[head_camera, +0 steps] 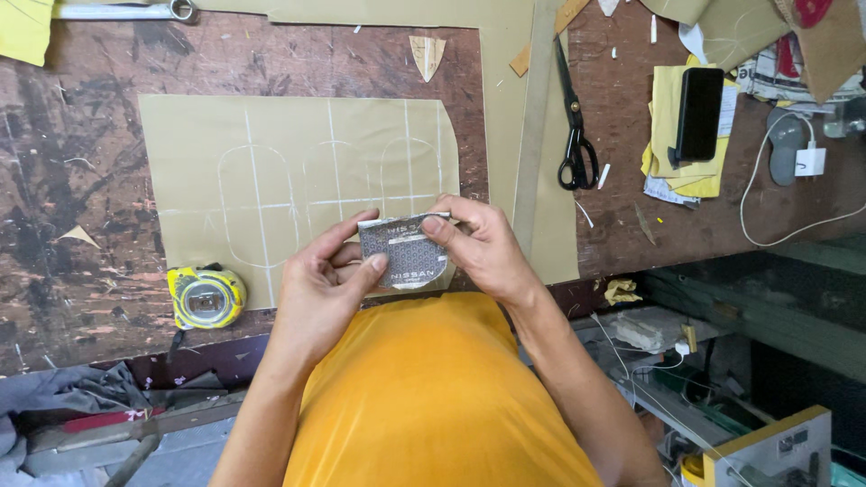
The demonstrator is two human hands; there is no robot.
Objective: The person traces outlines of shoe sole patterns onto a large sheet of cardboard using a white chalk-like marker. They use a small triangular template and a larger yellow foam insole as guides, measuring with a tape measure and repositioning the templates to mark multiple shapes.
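Observation:
Both my hands hold a small grey printed card template [406, 251] with a rounded lower edge, just above the near edge of the workbench. My left hand [327, 287] pinches its lower left side with thumb and fingers. My right hand [481, 243] grips its upper right corner. Beneath and beyond the card lies a tan sheet [289, 153] marked with white chalk lines and three rounded outlines.
A yellow tape measure [206, 296] sits left of my hands on the worn wooden bench [81, 180]. Black scissors [574, 126] lie to the right on another tan strip. A black phone [699, 113] rests on yellow papers, with a white charger [809, 160] nearby.

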